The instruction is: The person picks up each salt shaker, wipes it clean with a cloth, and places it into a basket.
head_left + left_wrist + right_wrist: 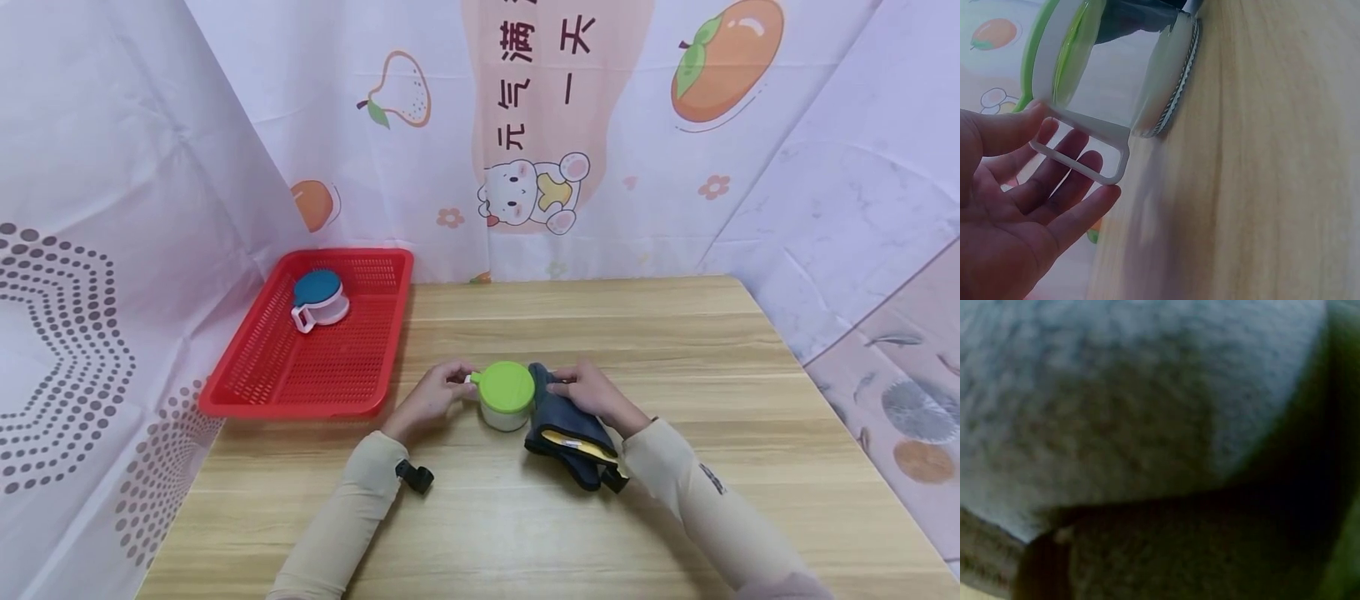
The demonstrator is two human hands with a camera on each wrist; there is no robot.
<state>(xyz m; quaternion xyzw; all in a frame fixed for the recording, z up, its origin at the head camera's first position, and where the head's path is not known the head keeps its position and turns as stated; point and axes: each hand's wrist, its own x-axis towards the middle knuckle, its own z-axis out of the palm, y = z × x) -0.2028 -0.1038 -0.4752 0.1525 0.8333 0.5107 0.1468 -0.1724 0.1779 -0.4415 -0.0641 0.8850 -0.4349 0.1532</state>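
Note:
A clear jar [506, 412] with a green lid [507, 386] and a white handle [1079, 164] stands on the table between my hands. My left hand [437, 392] pinches the handle, thumb near the lid and fingers behind the loop in the left wrist view. Pale contents show through the jar's wall. On the other side, my right hand [597, 395] grips a dark grey-blue cloth piece [568, 422], whose far end lies against the jar. Something yellow [581, 444] shows in its open near end. In the right wrist view, blurred fuzzy fabric [1116, 425] fills the picture and hides my fingers.
A red plastic basket [300, 410] stands at the table's left, holding a similar jar with a blue lid [317, 287]. Printed curtains [420, 167] hang behind and beside the wooden table [480, 533].

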